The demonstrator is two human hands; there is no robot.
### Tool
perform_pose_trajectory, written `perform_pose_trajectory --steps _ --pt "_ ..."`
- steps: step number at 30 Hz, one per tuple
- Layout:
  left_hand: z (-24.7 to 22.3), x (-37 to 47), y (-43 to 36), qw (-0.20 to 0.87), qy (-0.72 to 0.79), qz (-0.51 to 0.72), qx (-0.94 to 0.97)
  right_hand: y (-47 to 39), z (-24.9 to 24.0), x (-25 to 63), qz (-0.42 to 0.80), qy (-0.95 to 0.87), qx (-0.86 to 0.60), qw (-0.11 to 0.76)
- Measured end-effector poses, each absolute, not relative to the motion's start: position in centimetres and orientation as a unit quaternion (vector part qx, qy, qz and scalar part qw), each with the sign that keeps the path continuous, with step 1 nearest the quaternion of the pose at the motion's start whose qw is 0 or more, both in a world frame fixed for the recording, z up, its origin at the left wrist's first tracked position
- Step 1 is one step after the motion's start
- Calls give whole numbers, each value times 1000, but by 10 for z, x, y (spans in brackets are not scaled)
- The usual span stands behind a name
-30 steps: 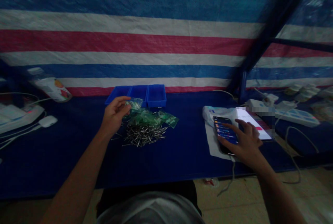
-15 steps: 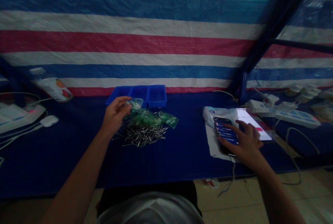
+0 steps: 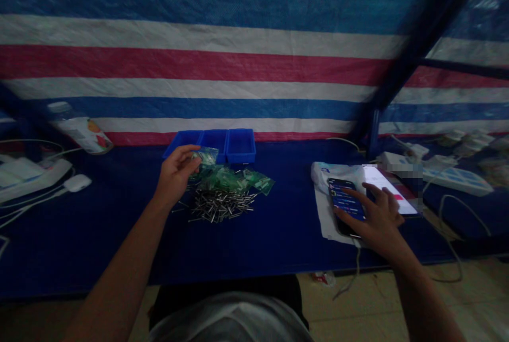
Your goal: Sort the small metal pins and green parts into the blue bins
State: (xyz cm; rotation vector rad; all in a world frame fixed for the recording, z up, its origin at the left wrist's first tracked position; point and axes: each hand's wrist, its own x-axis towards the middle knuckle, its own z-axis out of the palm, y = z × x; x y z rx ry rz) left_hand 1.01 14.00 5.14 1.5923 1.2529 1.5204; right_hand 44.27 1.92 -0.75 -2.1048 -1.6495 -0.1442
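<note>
While left hand (image 3: 175, 175) pinches small clear bag (image 3: 207, 156), right hand (image 3: 376, 217) lies open, touching phone (image 3: 345, 205)

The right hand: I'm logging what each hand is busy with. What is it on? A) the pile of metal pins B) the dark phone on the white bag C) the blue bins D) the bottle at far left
B: the right hand rests on the dark phone lying on the white bag, fingers on its lit screen.
</note>
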Motion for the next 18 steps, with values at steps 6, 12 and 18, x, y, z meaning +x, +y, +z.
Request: perform_pose_trajectory --steps 6,12,18 --pt "51 9 140 299 471 575 599 19 -6 443 -46 -599 -763 236" --pt "51 9 140 299 474 575 596 17 -4 441 -47 -607 -758 236" --pt "52 9 140 302 477 580 587 19 -5 445 -46 -614 -753 233"
